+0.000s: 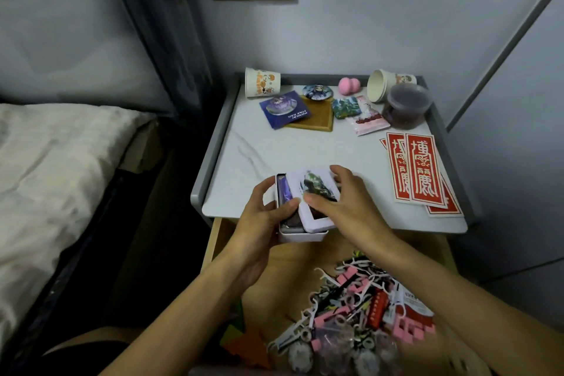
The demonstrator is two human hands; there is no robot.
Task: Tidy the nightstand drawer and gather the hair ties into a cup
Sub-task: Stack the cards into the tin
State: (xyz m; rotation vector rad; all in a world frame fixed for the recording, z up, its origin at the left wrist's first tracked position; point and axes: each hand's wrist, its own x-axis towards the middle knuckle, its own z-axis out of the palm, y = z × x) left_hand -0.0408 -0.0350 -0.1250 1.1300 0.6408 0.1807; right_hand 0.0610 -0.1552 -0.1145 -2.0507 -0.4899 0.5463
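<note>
Holding tin box (pixel 300 234) in left grip (pixel 262 207), fitting lid (pixel 311 185) with right grip (pixel 345 204); next probably sorting clutter (pixel 351 308) at five o'clock

Pale wooden nightstand drawer (pixel 287 272) pulled open at lower centre of the frame, right half heaped with a jumble (pixel 351 308) of white floss picks, pink pieces and small rings; hair ties not clearly told apart there. Two printed paper cups on their sides at upper centre: left cup (pixel 262 82), right cup (pixel 378 85), mouth facing left
</note>
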